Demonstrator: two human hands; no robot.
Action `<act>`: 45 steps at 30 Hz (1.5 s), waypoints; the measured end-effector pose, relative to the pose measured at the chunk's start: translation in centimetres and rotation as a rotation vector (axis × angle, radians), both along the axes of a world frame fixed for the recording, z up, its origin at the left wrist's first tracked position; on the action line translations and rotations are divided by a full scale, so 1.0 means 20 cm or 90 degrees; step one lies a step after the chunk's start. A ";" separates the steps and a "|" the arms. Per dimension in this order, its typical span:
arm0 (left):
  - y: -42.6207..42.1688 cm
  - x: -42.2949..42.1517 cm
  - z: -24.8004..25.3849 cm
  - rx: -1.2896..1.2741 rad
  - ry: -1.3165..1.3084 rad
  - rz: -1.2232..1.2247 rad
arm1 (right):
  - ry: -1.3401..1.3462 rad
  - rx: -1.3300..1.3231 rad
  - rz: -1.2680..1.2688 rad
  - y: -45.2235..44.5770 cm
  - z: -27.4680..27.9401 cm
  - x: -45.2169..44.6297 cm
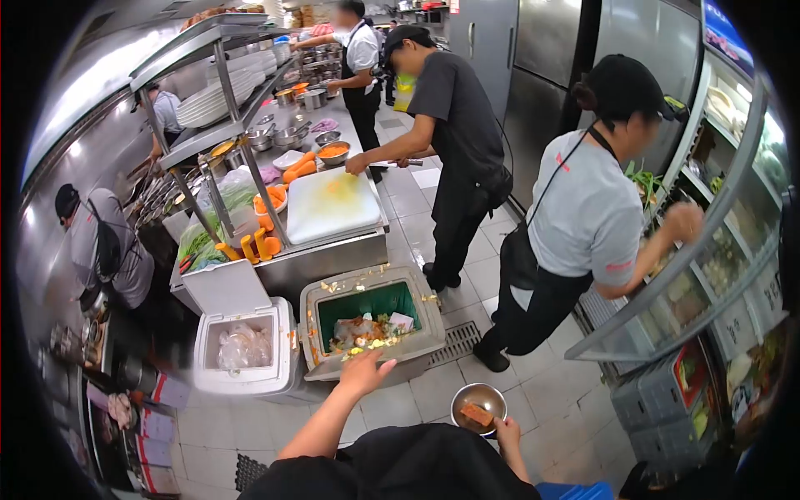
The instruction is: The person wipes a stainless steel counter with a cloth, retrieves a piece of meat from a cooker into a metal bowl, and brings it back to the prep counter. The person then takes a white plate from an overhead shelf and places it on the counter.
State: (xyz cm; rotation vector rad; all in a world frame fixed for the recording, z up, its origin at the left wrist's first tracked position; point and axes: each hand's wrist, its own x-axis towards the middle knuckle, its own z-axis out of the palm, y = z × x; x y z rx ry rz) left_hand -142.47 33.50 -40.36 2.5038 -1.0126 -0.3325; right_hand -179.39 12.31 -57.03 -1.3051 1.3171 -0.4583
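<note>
My left hand (pixel 367 372) is stretched out, fingers apart and empty, just in front of the near rim of a grey waste bin (pixel 313 333). Food scraps (pixel 367 331) lie in the bin's green liner, and yellow bits are scattered on its rim. On the right, low in the view, my right hand (pixel 507 433) grips the edge of a round metal bowl (pixel 492 398). A browned, block-shaped piece of food (pixel 477 414) lies inside this bowl.
Left of the bin stands a white lidded container (pixel 287 342) with clear plastic inside. A co-worker (pixel 458 108) leans over a white cutting board (pixel 333 202). Another person (pixel 583 200) stands at an open glass-door fridge (pixel 692 292). Grey crates (pixel 658 400) stand at the right.
</note>
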 end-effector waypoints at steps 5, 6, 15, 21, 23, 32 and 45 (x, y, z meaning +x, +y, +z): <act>-0.05 -0.12 0.21 0.102 0.025 0.006 | 0.029 0.036 0.142 -0.24 0.00 0.08; -0.07 -0.13 0.24 0.153 0.033 -0.008 | 0.068 -0.035 0.198 -0.26 0.02 0.10; -0.10 -0.05 0.40 0.079 0.095 -0.014 | 0.196 -0.168 0.307 -0.45 -0.17 0.30; -0.07 0.14 0.28 -0.038 0.134 -0.019 | 0.198 -0.158 0.294 -0.51 -0.35 0.43; -0.06 0.21 0.28 -0.076 0.142 0.001 | 0.246 -0.172 0.300 -0.48 -0.27 0.50; -0.05 0.46 0.02 -0.206 0.174 -0.080 | 0.143 -0.073 0.199 -0.31 -0.16 0.67; -0.26 0.47 0.08 -0.133 0.222 -0.169 | 0.125 -0.110 0.069 -0.34 -0.03 0.55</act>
